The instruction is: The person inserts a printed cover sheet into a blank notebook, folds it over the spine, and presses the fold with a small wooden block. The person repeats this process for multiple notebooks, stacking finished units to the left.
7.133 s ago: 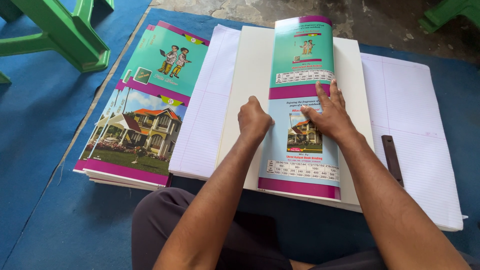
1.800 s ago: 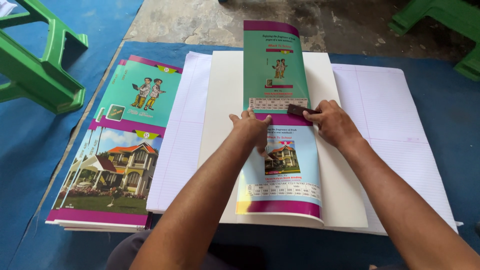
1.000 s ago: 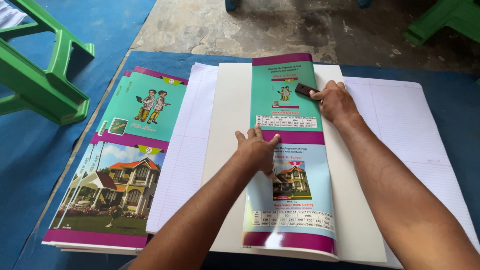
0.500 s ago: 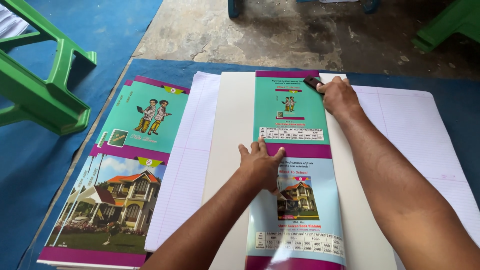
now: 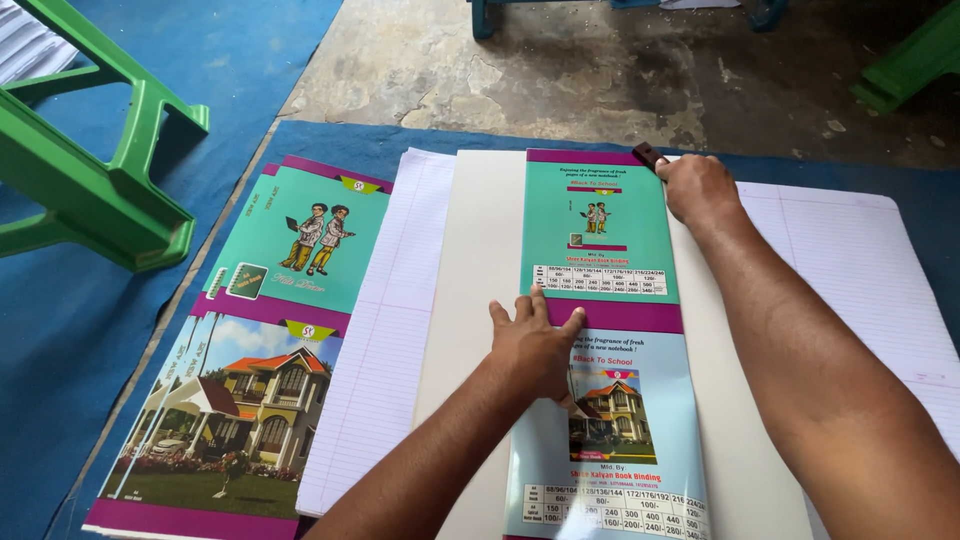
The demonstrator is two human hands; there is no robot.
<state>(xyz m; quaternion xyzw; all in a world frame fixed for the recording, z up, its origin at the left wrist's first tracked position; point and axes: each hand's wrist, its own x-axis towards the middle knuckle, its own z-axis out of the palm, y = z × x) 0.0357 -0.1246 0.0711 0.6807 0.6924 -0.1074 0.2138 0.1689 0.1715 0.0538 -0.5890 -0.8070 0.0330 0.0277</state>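
A folded printed cover sheet (image 5: 600, 240), teal above and pale blue below with purple bands, lies on a white board (image 5: 480, 260). My left hand (image 5: 533, 340) presses flat on the sheet's middle, fingers spread over the purple band. My right hand (image 5: 697, 185) rests at the sheet's far right corner, closed on a small dark flat tool (image 5: 648, 155) whose tip sticks out past the fingers. Ruled white paper (image 5: 385, 330) lies under the board on both sides.
A stack of unfolded printed covers (image 5: 260, 350) lies to the left on a blue mat (image 5: 60, 340). A green plastic chair (image 5: 90, 170) stands at far left, another green leg (image 5: 915, 60) at top right. Bare concrete floor (image 5: 580, 70) lies beyond.
My right hand slid the dark tool along the sheet's right edge from the middle up to the far corner. My left hand stayed pressed on the sheet's middle. The raised top half now lies flat.
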